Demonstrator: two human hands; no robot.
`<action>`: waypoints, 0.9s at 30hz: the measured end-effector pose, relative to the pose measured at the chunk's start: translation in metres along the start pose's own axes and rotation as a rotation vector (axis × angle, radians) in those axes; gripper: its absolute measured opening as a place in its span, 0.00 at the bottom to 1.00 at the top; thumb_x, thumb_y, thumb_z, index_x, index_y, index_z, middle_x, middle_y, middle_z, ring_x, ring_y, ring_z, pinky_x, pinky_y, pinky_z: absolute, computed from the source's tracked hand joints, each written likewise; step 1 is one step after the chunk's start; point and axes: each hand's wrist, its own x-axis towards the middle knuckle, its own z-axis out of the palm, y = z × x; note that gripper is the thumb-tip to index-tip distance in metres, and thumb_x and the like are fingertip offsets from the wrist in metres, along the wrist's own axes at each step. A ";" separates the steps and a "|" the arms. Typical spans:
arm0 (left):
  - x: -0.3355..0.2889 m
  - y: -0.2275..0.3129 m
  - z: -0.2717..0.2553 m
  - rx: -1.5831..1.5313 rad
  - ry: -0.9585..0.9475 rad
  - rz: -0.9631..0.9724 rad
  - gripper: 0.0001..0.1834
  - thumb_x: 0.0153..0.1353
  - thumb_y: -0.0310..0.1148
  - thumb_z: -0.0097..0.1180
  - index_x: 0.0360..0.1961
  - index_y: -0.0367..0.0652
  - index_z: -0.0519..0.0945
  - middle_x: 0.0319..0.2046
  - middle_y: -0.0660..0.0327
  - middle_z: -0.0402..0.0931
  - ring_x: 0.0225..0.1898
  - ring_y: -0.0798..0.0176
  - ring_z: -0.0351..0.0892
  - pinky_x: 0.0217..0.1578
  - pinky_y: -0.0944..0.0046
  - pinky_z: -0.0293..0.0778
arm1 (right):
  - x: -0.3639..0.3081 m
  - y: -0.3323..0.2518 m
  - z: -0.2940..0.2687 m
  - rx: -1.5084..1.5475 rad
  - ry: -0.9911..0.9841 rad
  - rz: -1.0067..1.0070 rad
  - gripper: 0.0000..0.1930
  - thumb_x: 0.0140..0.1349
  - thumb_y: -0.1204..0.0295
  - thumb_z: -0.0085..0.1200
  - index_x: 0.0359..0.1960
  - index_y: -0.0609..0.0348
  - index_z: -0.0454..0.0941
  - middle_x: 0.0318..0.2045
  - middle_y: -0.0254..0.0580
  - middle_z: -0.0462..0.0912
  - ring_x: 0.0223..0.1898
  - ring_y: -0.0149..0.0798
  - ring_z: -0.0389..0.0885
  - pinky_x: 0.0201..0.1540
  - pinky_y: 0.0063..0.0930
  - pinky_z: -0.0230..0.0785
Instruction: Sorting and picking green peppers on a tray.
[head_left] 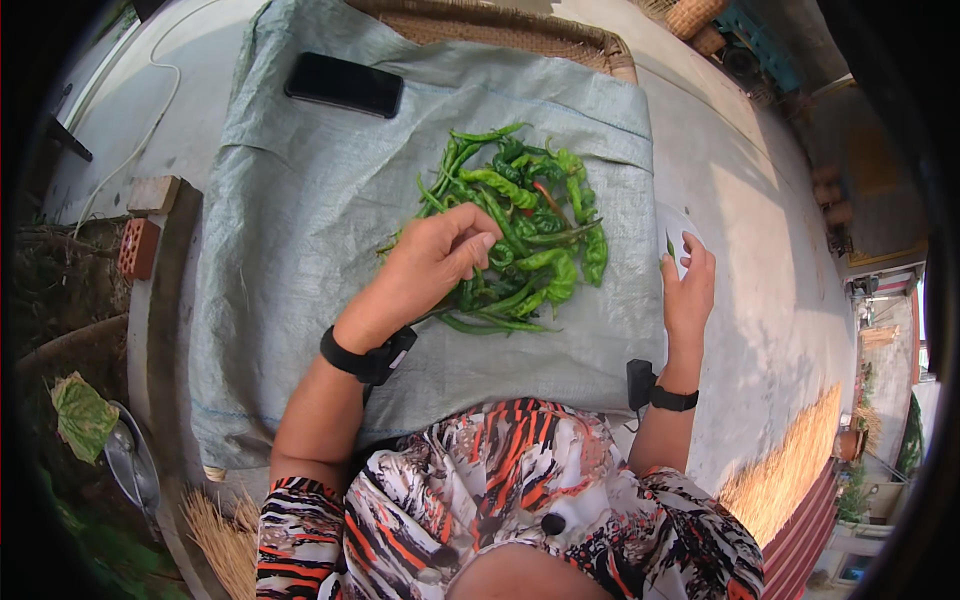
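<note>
A heap of long, wrinkled green peppers [555,270], with a reddish one [550,200] among them, lies on a grey-green woven plastic sheet [300,250]. Over the heap's left side, my left hand [440,252] has its fingers curled and thumb pressed in; whatever sits in that pinch is hidden. Off the sheet's right edge, my right hand [688,290] is held with fingers apart over a white bowl or plate [678,222], mostly hidden. A small dark green pepper piece [670,243] shows by its thumb; whether it touches the thumb I cannot tell.
A black phone [345,84] lies at the sheet's far left. Beneath the sheet, a woven basket's rim [500,32] shows at the far side. Left of the sheet are a red brick [138,250], a low ledge [165,310] and a metal basin [130,465]. Concrete floor [750,270] stretches rightward.
</note>
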 end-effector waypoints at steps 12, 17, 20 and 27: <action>0.000 -0.001 0.002 0.214 -0.120 0.094 0.07 0.65 0.28 0.54 0.41 0.36 0.78 0.26 0.61 0.77 0.27 0.68 0.74 0.31 0.67 0.72 | -0.011 -0.036 0.059 0.123 -0.366 -0.039 0.36 0.53 0.66 0.63 0.65 0.56 0.62 0.55 0.53 0.73 0.56 0.51 0.72 0.57 0.40 0.66; -0.003 -0.004 0.000 0.300 -0.130 0.149 0.08 0.63 0.28 0.55 0.41 0.35 0.77 0.26 0.56 0.78 0.28 0.62 0.77 0.32 0.62 0.72 | -0.016 -0.039 0.040 0.175 -0.420 0.164 0.35 0.50 0.71 0.61 0.63 0.55 0.64 0.53 0.49 0.75 0.57 0.51 0.71 0.54 0.41 0.68; -0.003 -0.005 0.000 0.320 -0.127 0.191 0.09 0.63 0.29 0.55 0.41 0.35 0.77 0.26 0.56 0.79 0.29 0.60 0.78 0.32 0.62 0.72 | -0.020 -0.040 0.026 0.086 -0.189 0.157 0.33 0.49 0.73 0.59 0.61 0.56 0.66 0.51 0.47 0.76 0.54 0.49 0.73 0.54 0.39 0.68; -0.004 0.007 0.006 0.235 -0.167 0.089 0.12 0.66 0.34 0.55 0.39 0.34 0.72 0.24 0.58 0.76 0.27 0.66 0.75 0.30 0.65 0.70 | -0.036 -0.107 -0.014 0.496 -0.399 -0.415 0.30 0.46 0.77 0.59 0.57 0.56 0.71 0.50 0.46 0.77 0.52 0.49 0.73 0.56 0.38 0.67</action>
